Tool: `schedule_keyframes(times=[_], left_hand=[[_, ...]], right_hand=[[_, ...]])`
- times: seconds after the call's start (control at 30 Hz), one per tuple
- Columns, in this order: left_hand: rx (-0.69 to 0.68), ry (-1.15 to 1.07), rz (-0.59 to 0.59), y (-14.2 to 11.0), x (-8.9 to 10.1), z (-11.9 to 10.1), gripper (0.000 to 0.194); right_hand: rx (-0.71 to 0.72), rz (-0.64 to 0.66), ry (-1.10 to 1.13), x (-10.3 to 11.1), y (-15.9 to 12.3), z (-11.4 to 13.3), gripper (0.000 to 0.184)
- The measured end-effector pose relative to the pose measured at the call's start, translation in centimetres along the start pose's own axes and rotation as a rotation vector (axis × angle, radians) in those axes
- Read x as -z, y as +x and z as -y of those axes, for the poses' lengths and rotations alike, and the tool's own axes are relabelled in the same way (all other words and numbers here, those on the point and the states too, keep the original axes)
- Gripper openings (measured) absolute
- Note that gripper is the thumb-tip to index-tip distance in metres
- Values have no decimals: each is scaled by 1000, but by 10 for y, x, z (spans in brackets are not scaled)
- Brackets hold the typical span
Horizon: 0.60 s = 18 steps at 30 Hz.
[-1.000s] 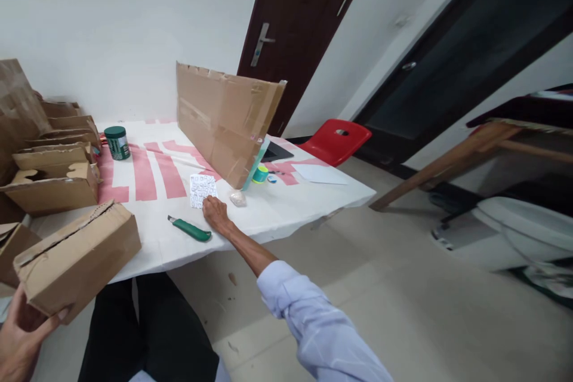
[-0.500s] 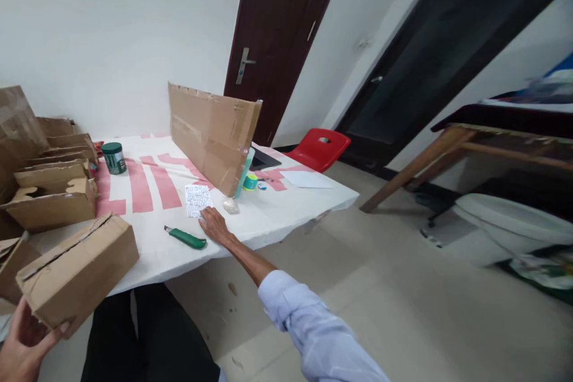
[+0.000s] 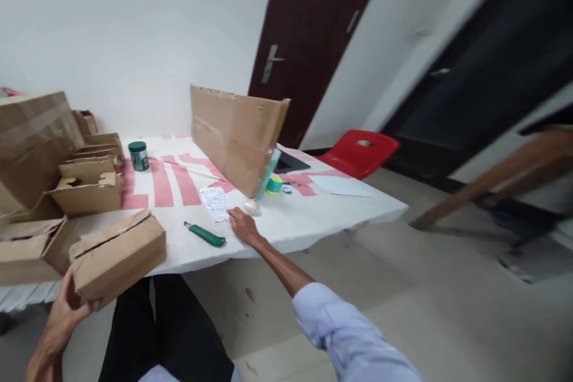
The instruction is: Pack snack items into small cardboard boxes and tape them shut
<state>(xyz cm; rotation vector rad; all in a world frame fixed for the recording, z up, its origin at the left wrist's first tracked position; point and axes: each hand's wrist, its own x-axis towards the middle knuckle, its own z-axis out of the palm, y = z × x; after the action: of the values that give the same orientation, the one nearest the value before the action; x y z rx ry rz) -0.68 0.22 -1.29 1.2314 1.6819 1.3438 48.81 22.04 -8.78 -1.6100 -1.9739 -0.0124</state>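
My left hand (image 3: pixel 67 310) grips the near left end of a closed cardboard box (image 3: pixel 119 253), tilted over the table's front edge. A slit runs along the box's top. My right hand (image 3: pixel 244 225) reaches over the table, its fingertips closed at the right edge of a white printed sheet (image 3: pixel 215 203) with rows of small dark marks. The sheet lies slightly turned. Nearer to me is a green utility knife (image 3: pixel 206 235) with its blade tip showing. A small pale lump in clear wrapping (image 3: pixel 252 208) rests just beyond my right hand.
Open cardboard boxes (image 3: pixel 87 191) crowd the left side. A dark green jar (image 3: pixel 138 156) stands behind. A large cardboard panel (image 3: pixel 237 137) stands upright across the table, with a roll of tape (image 3: pixel 274 184) beside it. A red chair (image 3: pixel 362 152) is at the far right end.
The view has swung left. The sheet has turned under my right fingers, which now sit at its right edge. My left hand still holds the box, now more fully in view.
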Motion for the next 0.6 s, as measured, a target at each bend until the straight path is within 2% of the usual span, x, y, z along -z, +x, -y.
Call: schedule_keyframes(times=[0.1,0.2,0.33,0.43,0.53,0.6], left_hand=[[-27,-37,92,-3,1,-6,122],[-82,-79,60,-1,3,-1,127],[-175,-160,3,2,2,5,117],[-224,-161,5,4,-2,2,103],[-215,-136,18,7,-3,-4,94],[-210,-100,48,7,-2,-8,87]], right_hand=[[16,-39,43,4,-1,11,37],[86,-68,107,8,3,37,36],[269,-127,375,20,6,106,30],[411,-87,562,30,8,167,25],[567,-34,606,38,9,214,22],[660,14,555,42,10,233,20]])
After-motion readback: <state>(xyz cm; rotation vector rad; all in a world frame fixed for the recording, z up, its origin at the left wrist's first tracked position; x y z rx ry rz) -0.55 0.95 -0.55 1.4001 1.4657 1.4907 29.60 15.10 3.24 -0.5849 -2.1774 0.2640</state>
